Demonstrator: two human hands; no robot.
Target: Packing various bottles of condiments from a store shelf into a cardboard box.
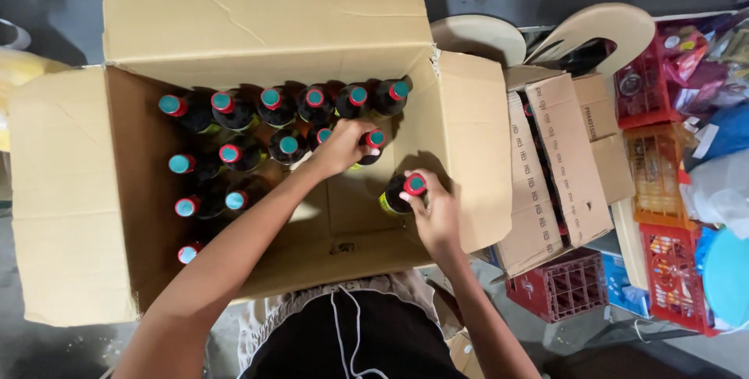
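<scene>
both hands curled shut – left hand [342, 147] grips one dark bottle [370, 147], right hand [434, 215] another bottle [399, 194] (teal-capped).

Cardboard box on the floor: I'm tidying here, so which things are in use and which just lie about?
In use: cardboard box, dark bottles, the bottle under the left hand, the bottle in the right hand.
Lying about: red crates, smaller cartons.

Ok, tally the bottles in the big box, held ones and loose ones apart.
Held bottles: 2, one in the left hand, one in the right hand
Loose bottles in the box: 13
Total: 15
</scene>
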